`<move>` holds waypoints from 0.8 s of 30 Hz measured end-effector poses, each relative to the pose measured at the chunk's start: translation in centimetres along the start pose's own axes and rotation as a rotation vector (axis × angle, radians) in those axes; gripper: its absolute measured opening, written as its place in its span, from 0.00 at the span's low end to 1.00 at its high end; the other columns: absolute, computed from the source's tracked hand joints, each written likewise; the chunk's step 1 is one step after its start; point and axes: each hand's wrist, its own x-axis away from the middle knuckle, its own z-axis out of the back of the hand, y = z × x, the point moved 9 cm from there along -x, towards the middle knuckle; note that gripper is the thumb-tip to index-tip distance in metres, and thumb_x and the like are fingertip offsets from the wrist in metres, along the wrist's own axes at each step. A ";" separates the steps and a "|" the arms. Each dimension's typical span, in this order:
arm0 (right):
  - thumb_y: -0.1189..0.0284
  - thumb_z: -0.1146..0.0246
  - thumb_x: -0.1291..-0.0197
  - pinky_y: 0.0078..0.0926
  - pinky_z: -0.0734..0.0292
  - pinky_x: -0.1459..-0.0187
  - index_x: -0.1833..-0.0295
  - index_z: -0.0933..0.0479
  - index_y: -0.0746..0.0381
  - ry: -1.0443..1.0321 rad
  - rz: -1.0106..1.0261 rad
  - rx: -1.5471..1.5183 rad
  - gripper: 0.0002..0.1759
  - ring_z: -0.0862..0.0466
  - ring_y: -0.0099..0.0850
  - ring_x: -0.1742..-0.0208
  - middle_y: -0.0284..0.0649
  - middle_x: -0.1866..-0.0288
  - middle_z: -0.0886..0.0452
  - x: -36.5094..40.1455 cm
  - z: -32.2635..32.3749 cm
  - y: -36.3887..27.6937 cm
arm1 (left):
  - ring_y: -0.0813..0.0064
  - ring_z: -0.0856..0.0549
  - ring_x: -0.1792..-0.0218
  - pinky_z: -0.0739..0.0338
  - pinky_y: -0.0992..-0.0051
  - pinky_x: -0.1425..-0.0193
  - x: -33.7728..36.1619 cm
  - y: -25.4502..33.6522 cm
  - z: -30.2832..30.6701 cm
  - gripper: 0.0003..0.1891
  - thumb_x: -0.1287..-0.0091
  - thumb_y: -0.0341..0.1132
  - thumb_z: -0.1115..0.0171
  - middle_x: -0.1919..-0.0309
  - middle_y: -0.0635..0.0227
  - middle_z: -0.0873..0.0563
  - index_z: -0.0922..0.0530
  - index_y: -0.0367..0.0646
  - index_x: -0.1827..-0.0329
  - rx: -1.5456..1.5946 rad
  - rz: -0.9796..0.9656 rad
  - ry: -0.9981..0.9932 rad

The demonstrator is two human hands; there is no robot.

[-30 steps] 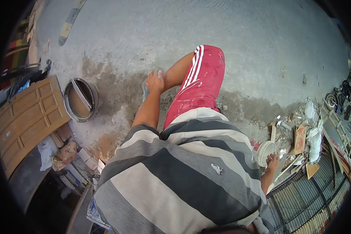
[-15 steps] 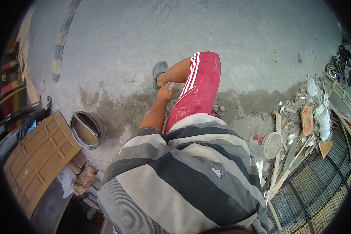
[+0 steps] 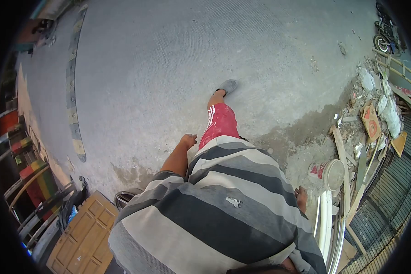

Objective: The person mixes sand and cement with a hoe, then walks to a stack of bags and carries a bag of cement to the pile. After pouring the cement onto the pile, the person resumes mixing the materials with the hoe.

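My left hand hangs out in front of me to the left of the red shorts. Its fingers are loosely curled with nothing seen in them. Part of my right hand shows beyond the striped shirt, low on my right side. Its fingers point forward, slightly apart, and it seems to hold nothing. Just past it sits a white bucket with a red label, on its side or tilted. White pipes lie beside that hand; I see no grip on them. One foot in a grey shoe is stretched forward.
Concrete ground spreads ahead. Rubble, wood strips, a torn cardboard piece and white sacks lie at right, beside a metal grille. A motorcycle stands far right. A wooden panel door and a round tub are at left.
I have moved forward. The tub and door have slid lower in view. My left hand has swung back, away from the shoe, and my right hand has come into sight.
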 end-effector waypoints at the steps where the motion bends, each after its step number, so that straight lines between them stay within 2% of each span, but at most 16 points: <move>1: 0.59 0.41 0.32 0.23 0.27 0.70 0.52 0.28 0.57 0.104 -0.250 -0.174 0.13 0.20 0.27 0.68 0.37 0.60 0.21 0.7 -1.9 0.0 | 0.59 0.14 0.54 0.25 0.65 0.42 0.0 1.7 2.5 0.27 0.28 0.53 0.53 0.60 0.52 0.11 0.17 0.35 0.57 -0.013 0.082 -0.052; 3: 0.58 0.40 0.33 0.27 0.23 0.65 0.50 0.25 0.57 0.013 -0.219 -0.237 0.15 0.19 0.30 0.65 0.37 0.57 0.20 2.8 -7.6 -4.0 | 0.56 0.14 0.53 0.25 0.63 0.42 -1.8 6.5 8.5 0.26 0.28 0.52 0.53 0.59 0.53 0.12 0.17 0.35 0.58 -0.256 0.020 -0.174; 5: 0.57 0.40 0.33 0.28 0.23 0.65 0.49 0.26 0.58 -0.151 -0.176 -0.134 0.16 0.19 0.29 0.66 0.37 0.60 0.20 3.9 -12.5 -7.1 | 0.54 0.14 0.54 0.24 0.61 0.44 -7.2 12.2 16.2 0.25 0.29 0.50 0.53 0.60 0.52 0.12 0.17 0.35 0.60 -0.588 -0.231 -0.023; 6: 0.57 0.40 0.33 0.28 0.23 0.65 0.49 0.26 0.58 -0.097 -0.175 -0.215 0.16 0.19 0.29 0.66 0.37 0.60 0.20 5.0 -13.2 -7.5 | 0.52 0.15 0.56 0.23 0.59 0.47 -8.8 15.7 20.7 0.23 0.31 0.49 0.51 0.62 0.51 0.12 0.17 0.36 0.63 -0.440 -0.263 0.132; 7: 0.57 0.39 0.33 0.27 0.23 0.64 0.50 0.26 0.58 -0.074 -0.055 -0.282 0.16 0.19 0.28 0.66 0.36 0.61 0.20 5.7 -14.0 -9.2 | 0.49 0.15 0.57 0.23 0.57 0.49 -8.8 20.2 24.6 0.21 0.33 0.48 0.47 0.63 0.49 0.13 0.17 0.37 0.65 -0.284 -0.287 0.227; 8: 0.58 0.39 0.33 0.27 0.23 0.64 0.51 0.26 0.59 -0.045 0.080 -0.339 0.16 0.19 0.28 0.66 0.36 0.62 0.20 6.0 -14.6 -10.7 | 0.47 0.15 0.57 0.24 0.56 0.51 -9.5 24.4 27.5 0.20 0.34 0.48 0.45 0.63 0.48 0.13 0.18 0.37 0.65 -0.314 -0.302 0.281; 9: 0.62 0.39 0.33 0.26 0.24 0.67 0.53 0.26 0.61 0.141 0.090 -0.367 0.14 0.19 0.27 0.68 0.37 0.65 0.20 6.9 -14.2 -10.2 | 0.46 0.15 0.56 0.23 0.55 0.51 -8.7 29.7 29.5 0.20 0.34 0.47 0.45 0.62 0.48 0.13 0.17 0.37 0.62 -0.466 -0.410 0.353; 11: 0.67 0.40 0.32 0.25 0.27 0.76 0.55 0.27 0.65 0.230 0.058 -0.523 0.11 0.22 0.27 0.76 0.39 0.70 0.22 7.8 -15.5 -7.2 | 0.48 0.16 0.49 0.23 0.57 0.43 -8.2 37.5 31.6 0.20 0.35 0.48 0.43 0.53 0.47 0.14 0.16 0.38 0.56 -0.568 -0.480 0.432; 12: 0.67 0.41 0.33 0.26 0.28 0.77 0.56 0.27 0.64 0.239 0.024 -0.625 0.11 0.23 0.27 0.77 0.38 0.71 0.22 8.0 -16.9 -4.4 | 0.49 0.17 0.46 0.24 0.58 0.41 -8.6 40.2 31.7 0.21 0.35 0.48 0.43 0.51 0.47 0.15 0.16 0.38 0.54 -0.579 -0.442 0.399; 13: 0.67 0.41 0.33 0.26 0.28 0.78 0.56 0.28 0.64 0.311 0.024 -0.632 0.10 0.24 0.27 0.78 0.38 0.72 0.23 9.1 -17.9 -2.1 | 0.50 0.18 0.44 0.25 0.59 0.40 -9.5 42.6 31.5 0.21 0.35 0.48 0.43 0.49 0.48 0.15 0.16 0.39 0.52 -0.590 -0.520 0.443; 14: 0.65 0.42 0.33 0.27 0.28 0.79 0.55 0.28 0.63 0.307 -0.072 -0.782 0.11 0.24 0.27 0.78 0.38 0.72 0.24 9.7 -20.0 1.4 | 0.50 0.18 0.44 0.25 0.59 0.39 -10.1 44.7 30.7 0.22 0.36 0.48 0.43 0.48 0.48 0.15 0.16 0.39 0.50 -0.627 -0.547 0.471; 16: 0.61 0.43 0.31 0.28 0.28 0.79 0.56 0.28 0.61 0.416 -0.329 -0.993 0.13 0.22 0.31 0.77 0.39 0.72 0.24 14.6 -24.1 6.3 | 0.50 0.18 0.43 0.25 0.59 0.38 -9.5 49.1 26.7 0.24 0.36 0.48 0.43 0.47 0.49 0.16 0.17 0.39 0.47 -0.735 -0.609 0.362; 18: 0.61 0.45 0.31 0.25 0.34 0.82 0.56 0.30 0.59 0.541 -0.436 -1.155 0.12 0.26 0.30 0.77 0.41 0.70 0.28 19.0 -29.4 11.3 | 0.50 0.18 0.43 0.25 0.58 0.38 -8.4 52.1 21.1 0.23 0.36 0.49 0.43 0.48 0.49 0.15 0.17 0.39 0.49 -0.790 -0.749 0.282; 20: 0.61 0.45 0.30 0.25 0.37 0.83 0.59 0.33 0.59 0.468 -0.532 -1.461 0.12 0.28 0.30 0.79 0.40 0.72 0.31 20.5 -39.1 20.3 | 0.50 0.17 0.45 0.24 0.59 0.40 -5.9 54.0 14.5 0.21 0.37 0.49 0.43 0.49 0.50 0.15 0.15 0.41 0.53 -0.871 -0.815 0.160; 21: 0.61 0.45 0.30 0.25 0.37 0.83 0.59 0.33 0.59 0.471 -0.541 -1.473 0.12 0.28 0.30 0.79 0.40 0.72 0.31 22.4 -38.8 19.4 | 0.50 0.17 0.47 0.24 0.59 0.42 -3.8 54.3 11.2 0.21 0.37 0.49 0.43 0.51 0.50 0.14 0.15 0.41 0.53 -0.894 -0.862 0.095; 24: 0.62 0.45 0.31 0.25 0.39 0.83 0.60 0.33 0.58 0.465 -0.557 -1.454 0.11 0.29 0.29 0.80 0.38 0.73 0.33 27.9 -40.2 23.2 | 0.50 0.15 0.50 0.23 0.59 0.44 -0.6 53.3 1.5 0.21 0.37 0.50 0.41 0.54 0.49 0.13 0.16 0.39 0.54 -1.023 -1.051 -0.056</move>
